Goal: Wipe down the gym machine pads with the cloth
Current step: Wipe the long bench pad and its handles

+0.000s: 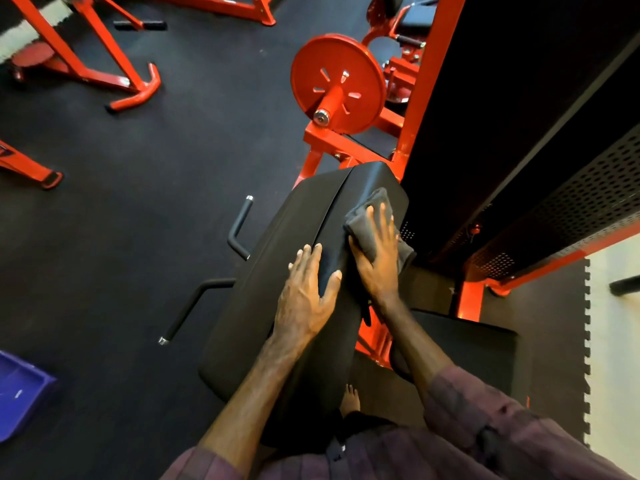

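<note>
Mid-wipe on a black gym machine pad [277, 306]: the right hand [377, 265] presses a grey cloth [367, 220] flat near the pad's far end, fingers straight, the left hand [304, 299] braces open-palmed beside it; next, probably sweeping toward the unwiped near end.

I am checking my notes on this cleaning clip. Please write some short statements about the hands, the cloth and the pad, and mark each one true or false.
1. The right hand presses the grey cloth on the black pad. True.
2. The left hand holds a spray bottle. False: it holds nothing and rests flat on the pad with straight fingers.
3. The cloth lies on the floor. False: it is on the pad, under the right hand.
4. A red weight plate sits on the machine beyond the pad. True.
5. A blue tray is at the lower left, on the floor. True.
</note>
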`<state>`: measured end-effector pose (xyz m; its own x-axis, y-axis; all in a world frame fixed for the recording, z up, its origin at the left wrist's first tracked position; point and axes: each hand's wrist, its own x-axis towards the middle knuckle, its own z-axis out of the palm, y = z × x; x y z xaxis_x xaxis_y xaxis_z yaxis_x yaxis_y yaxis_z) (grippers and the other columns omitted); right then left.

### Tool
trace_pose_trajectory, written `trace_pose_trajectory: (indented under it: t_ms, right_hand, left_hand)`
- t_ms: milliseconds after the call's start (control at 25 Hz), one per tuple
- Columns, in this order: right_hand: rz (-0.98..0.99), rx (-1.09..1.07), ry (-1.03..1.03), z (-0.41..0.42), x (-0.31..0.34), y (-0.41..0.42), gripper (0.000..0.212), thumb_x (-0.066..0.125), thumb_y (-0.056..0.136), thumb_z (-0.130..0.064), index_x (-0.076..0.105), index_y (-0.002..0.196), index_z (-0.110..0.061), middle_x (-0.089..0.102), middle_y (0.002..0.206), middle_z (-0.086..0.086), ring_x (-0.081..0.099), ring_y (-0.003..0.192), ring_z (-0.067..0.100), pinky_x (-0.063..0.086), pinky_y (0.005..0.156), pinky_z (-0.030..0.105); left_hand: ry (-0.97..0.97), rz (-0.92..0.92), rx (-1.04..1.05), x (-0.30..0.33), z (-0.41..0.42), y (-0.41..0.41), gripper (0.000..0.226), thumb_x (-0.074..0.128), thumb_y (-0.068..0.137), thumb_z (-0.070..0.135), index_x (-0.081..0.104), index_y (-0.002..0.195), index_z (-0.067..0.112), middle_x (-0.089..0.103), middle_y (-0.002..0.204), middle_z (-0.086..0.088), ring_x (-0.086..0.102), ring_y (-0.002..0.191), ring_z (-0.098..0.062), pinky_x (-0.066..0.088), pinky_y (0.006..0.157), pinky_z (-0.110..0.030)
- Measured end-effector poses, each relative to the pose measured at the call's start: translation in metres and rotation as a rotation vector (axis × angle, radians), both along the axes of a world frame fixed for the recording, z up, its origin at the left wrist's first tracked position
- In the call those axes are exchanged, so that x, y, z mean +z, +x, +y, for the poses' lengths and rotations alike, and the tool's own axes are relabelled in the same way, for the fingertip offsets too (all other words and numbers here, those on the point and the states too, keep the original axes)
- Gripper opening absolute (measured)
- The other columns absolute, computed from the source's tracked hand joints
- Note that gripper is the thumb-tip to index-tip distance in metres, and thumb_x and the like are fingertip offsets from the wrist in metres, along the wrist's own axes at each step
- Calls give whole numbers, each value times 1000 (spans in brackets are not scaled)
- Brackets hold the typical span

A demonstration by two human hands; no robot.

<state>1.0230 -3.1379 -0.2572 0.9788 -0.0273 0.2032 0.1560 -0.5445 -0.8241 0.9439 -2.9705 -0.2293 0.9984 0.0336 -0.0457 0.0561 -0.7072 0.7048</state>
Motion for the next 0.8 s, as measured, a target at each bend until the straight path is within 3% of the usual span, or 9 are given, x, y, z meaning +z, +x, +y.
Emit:
trace_pose_trajectory:
  t_ms: [120, 200, 360, 560, 680, 800]
  right_hand:
    - [-59, 197, -44, -13, -21, -50, 68, 54, 103, -27, 29, 165, -10, 8, 177, 10, 0, 164, 32, 3, 128, 67]
    - [-36, 182, -1, -24, -25, -47, 68, 55, 105, -27, 27, 166, -14, 7, 177, 5, 1, 164, 27, 7, 128, 66]
    - [19, -55, 7, -9, 5, 30, 70, 57, 106, -44, 26, 166, -26, 12, 177, -2, 5, 164, 21, 14, 129, 61]
    - [-65, 257, -25, -33, -26, -22, 70, 56, 100, -17, 30, 164, -10, 8, 176, 10, -1, 163, 34, 2, 126, 70]
    - [-7, 172, 22, -45, -30, 1, 75, 55, 99, -15, 23, 167, -20, 5, 177, 2, -1, 164, 26, 7, 127, 68]
    - [54, 24, 4, -27, -8, 52, 74, 58, 101, -30, 23, 167, -28, 6, 177, -4, -2, 164, 23, 7, 128, 64]
  left_hand:
    - [2, 11, -8, 1, -1, 8, 81, 46, 103, 58, 23, 169, 17, 23, 175, -7, 11, 163, -14, 2, 129, -26]
    - [8, 14, -1, 3, -2, 7, 79, 49, 107, 55, 20, 169, 16, 21, 176, -7, 10, 163, -14, 2, 129, -26]
    - [12, 43, 28, 4, -5, 12, 82, 52, 106, 56, 18, 170, 17, 19, 176, -4, 8, 163, -12, 1, 127, -24]
    - [2, 50, 70, 8, -15, 31, 83, 55, 105, 53, 17, 170, 17, 19, 176, 0, 7, 161, -6, 6, 134, -34]
    - [23, 64, 86, 8, -21, 37, 83, 52, 105, 57, 16, 170, 19, 20, 176, 0, 8, 162, -7, 6, 132, -30]
    - [50, 63, 118, 6, -26, 42, 83, 52, 105, 58, 18, 170, 20, 23, 175, 2, 11, 162, -9, 3, 129, -24]
